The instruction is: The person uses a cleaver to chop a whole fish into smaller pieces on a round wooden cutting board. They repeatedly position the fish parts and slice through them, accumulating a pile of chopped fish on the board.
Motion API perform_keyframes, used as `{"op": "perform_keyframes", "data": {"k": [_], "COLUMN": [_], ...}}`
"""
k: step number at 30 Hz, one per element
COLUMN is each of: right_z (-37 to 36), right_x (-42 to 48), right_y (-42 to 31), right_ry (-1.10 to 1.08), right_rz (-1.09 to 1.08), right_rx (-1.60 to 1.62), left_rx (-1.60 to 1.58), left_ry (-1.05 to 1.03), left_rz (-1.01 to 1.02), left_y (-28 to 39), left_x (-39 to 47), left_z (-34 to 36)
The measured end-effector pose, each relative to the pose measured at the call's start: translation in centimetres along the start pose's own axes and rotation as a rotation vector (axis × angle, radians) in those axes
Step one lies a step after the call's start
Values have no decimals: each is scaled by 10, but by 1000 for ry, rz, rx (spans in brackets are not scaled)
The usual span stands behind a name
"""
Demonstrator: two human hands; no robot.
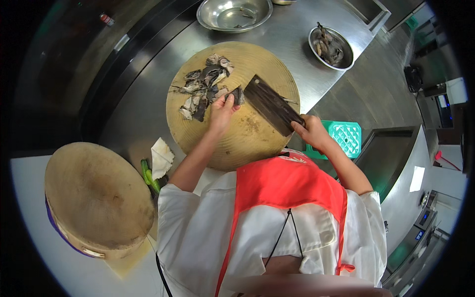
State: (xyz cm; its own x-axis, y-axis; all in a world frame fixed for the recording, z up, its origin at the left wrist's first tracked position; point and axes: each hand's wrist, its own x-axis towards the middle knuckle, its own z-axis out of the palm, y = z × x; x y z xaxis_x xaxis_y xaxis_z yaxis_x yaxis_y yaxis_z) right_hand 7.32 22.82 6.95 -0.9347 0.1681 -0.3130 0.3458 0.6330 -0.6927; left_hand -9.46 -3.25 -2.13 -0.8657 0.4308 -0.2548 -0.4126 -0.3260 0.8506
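A round wooden chopping block lies before me. My right hand grips the handle end of a dark, broad cleaver, whose blade slants up and left over the block. Between the fingertips of my left hand is a dark grey piece of food, close to the blade's left side. Several grey and pale cut pieces, perhaps mushroom or meat, form a loose pile on the block's left part. A thin scrap shows at the cleaver's right side.
Beyond the block stands a wide steel basin with small scraps. A smaller steel bowl holds more dark food near the counter's right edge. To the left are a second round block, green peppers and a white cloth. A green plastic stool stands right.
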Motion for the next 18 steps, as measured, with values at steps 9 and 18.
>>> {"op": "perform_keyframes", "data": {"k": [9,18], "right_z": [-20,-36], "right_x": [-44,-66], "right_y": [1,27], "right_ry": [127,305], "right_rz": [110,155], "right_rx": [515,618], "left_rx": [398,1443], "left_ry": [147,95], "left_rz": [-51,720], "left_y": [49,73], "left_x": [15,72], "left_z": [25,36]}}
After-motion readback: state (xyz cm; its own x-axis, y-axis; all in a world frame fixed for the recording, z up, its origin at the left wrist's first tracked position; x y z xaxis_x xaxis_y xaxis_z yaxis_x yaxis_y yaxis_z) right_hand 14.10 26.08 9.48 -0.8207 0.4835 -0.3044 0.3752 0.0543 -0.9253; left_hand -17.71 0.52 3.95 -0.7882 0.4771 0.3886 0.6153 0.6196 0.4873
